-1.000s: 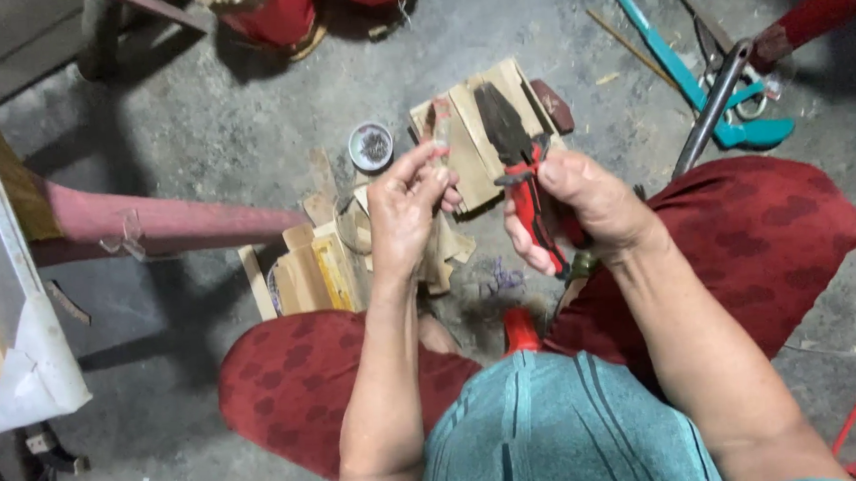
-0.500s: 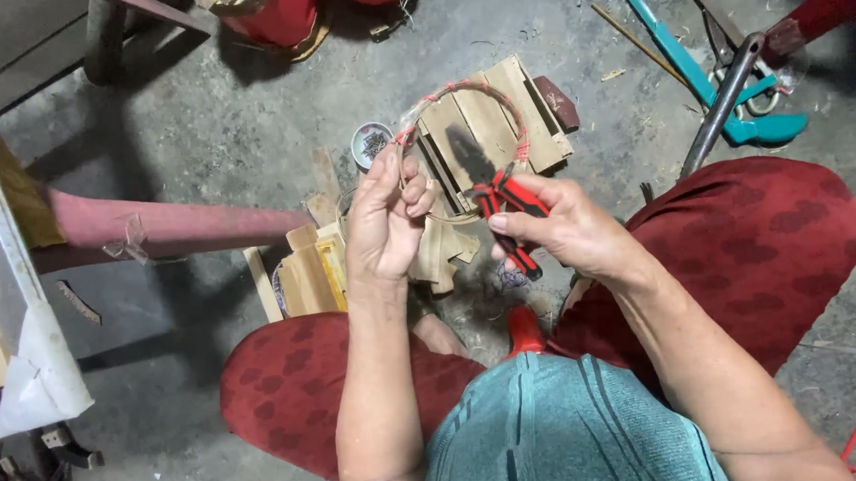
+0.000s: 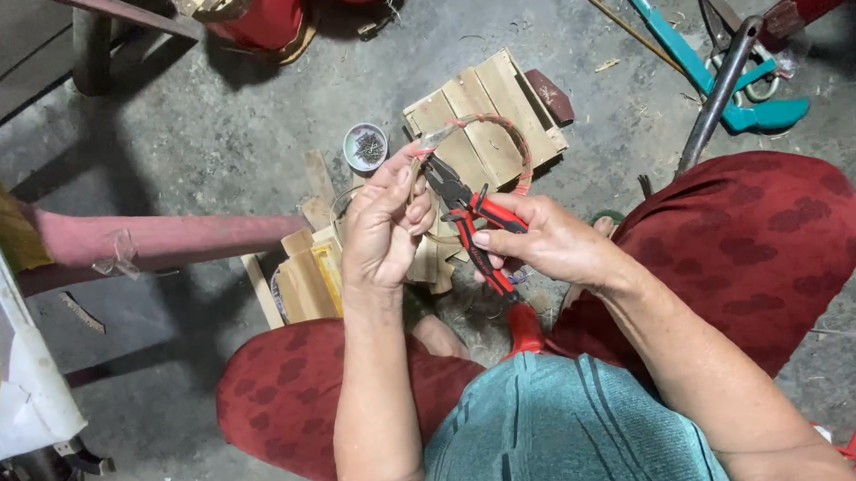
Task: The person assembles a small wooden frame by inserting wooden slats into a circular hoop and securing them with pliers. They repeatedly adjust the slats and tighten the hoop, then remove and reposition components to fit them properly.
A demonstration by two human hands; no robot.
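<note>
Left hand [image 3: 382, 234] pinching end of thin reddish curved strip [image 3: 512, 138], arched above wooden slat block [image 3: 485, 120]. Right hand [image 3: 551, 241] clenched on red-and-black pliers [image 3: 470, 225]. Best w/ jaws biting close to pinch, steady pressure, no twist.

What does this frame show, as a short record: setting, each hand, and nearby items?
Setting: person seated low over a concrete floor
Left hand: pinches one end of a curved reddish strip
Right hand: grips red-and-black pliers, jaws pointing towards the left fingertips
Beneath the hands: small wooden slat panel, loose wood pieces
Nearby: round tin of small nails, teal tool at upper right
</note>
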